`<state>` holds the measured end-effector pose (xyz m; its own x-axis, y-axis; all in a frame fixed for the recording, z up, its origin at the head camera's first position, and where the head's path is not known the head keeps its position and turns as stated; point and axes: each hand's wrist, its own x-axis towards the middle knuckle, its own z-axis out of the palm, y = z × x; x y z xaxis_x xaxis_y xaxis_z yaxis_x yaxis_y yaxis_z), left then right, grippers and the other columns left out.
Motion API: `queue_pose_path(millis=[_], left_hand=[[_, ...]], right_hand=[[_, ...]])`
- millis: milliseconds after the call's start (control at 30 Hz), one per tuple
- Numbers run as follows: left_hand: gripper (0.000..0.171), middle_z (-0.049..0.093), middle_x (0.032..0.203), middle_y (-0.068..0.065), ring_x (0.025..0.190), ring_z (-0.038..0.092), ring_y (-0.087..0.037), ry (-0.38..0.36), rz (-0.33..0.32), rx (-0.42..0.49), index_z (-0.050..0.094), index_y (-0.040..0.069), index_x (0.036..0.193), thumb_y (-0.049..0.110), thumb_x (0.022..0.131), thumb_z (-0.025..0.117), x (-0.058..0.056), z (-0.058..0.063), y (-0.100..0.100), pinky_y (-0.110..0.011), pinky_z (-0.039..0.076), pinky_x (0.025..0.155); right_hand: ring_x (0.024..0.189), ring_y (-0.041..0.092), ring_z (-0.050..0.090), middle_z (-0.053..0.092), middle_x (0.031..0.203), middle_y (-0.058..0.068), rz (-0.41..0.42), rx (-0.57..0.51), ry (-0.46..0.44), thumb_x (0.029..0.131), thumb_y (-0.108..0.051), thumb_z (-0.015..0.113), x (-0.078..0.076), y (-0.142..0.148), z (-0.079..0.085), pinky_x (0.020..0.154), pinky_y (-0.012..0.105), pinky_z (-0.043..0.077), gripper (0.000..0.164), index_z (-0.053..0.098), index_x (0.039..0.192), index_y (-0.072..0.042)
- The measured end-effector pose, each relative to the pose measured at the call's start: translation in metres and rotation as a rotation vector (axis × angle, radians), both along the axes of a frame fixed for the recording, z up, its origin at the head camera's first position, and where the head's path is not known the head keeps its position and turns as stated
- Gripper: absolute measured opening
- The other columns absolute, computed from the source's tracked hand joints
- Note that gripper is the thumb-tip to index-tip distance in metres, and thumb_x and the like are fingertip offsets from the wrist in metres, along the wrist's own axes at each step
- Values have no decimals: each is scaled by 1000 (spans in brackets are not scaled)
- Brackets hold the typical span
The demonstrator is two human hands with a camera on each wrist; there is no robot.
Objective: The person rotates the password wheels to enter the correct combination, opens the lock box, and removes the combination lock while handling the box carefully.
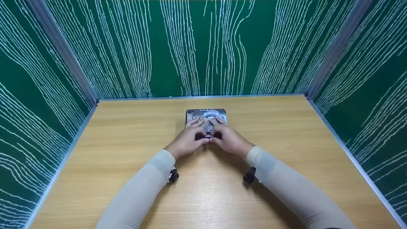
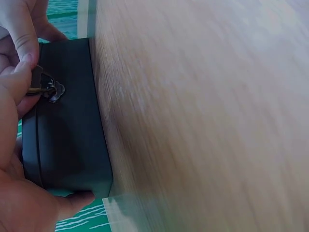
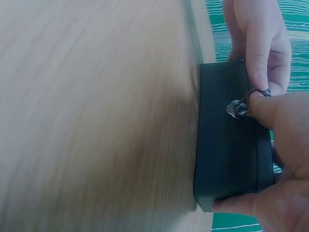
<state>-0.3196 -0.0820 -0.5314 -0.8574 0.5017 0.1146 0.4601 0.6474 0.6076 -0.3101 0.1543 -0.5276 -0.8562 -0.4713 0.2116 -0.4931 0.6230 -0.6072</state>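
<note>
A dark box [image 1: 206, 112] with a patterned grey-and-white lid stands on the table. Its plain dark front [image 2: 67, 140] carries a metal clasp [image 2: 56, 92] with a small looped piece. In the head view my left hand [image 1: 187, 138] lies over the box's left side, and its thumb and a finger pinch the clasp. From the right side, my right hand [image 1: 232, 138] also pinches the clasp with its thumb. Other fingers of both hands rest on the lid and the box's ends. In the right wrist view the clasp [image 3: 237, 109] is partly covered by the fingertips.
The wooden table [image 1: 127, 133] extends around the box. Green panels [image 1: 203, 47] with wavy white lines rise behind and at both sides, joined by grey posts [image 1: 66, 54]. A dark wrist camera [image 1: 249, 175] hangs under the right forearm, another [image 1: 174, 175] under the left.
</note>
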Motion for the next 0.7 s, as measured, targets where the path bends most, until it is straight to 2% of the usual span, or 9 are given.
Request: queue_pose_path(millis=[267,700], left_hand=[[12,32,188,5,179,17,-29,4,6,8,78,21,109,33,110,77,1,0,0,-64,16,144],[13,30,188,6,179,16,-27,-6,14,4,77,22,108,35,108,79,2,2,0,-66,15,143]], right_hand=[[172,50,28,45,177,23,17,1,36,104,-10,82,0,0,0,139,62,29,11,72,102,-8],[172,51,27,44,178,21,5,-1,12,103,-9,83,1,0,2,139,64,26,11,72,105,-9]])
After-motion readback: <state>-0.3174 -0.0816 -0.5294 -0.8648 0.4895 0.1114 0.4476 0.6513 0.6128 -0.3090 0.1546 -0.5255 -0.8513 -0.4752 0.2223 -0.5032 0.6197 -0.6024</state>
